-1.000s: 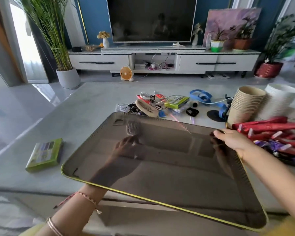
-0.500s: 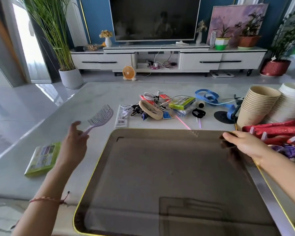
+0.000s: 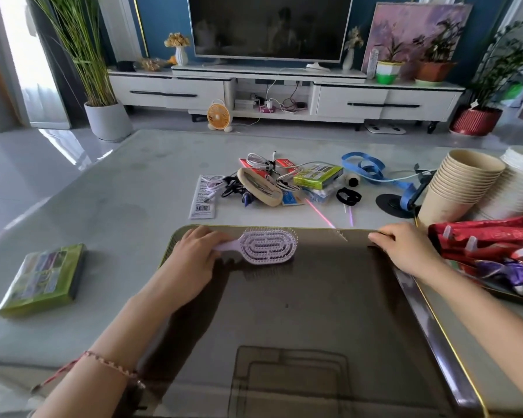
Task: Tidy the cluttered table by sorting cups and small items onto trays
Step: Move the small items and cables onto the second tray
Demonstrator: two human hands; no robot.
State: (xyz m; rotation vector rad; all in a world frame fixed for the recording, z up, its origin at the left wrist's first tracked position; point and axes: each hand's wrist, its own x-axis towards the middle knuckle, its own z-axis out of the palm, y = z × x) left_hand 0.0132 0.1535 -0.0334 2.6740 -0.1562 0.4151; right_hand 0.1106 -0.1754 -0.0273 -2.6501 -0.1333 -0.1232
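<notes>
Lilac oval hairbrush (image 3: 267, 246) lies bristles-up at far-left corner of dark, gold-rimmed tray (image 3: 329, 312). Stacked beige paper cups (image 3: 456, 185) on side, far right of tabletop (image 3: 118, 206).

Two hands (image 3: 194, 254), one hairbrush (image 3: 266, 246), two trays (image 3: 435, 342).

Both arms reach forward. The left hand (image 3: 194, 254) is curled shut at center-left; the right hand (image 3: 405, 248) lies palm down at center-right.

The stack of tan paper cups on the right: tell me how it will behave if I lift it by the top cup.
The stack of tan paper cups leans already, so it probably sways or tips when moved. Nested paper cups likely weigh little. Lifting only the top cup may slide it free, leaving the rest on the table.
</notes>
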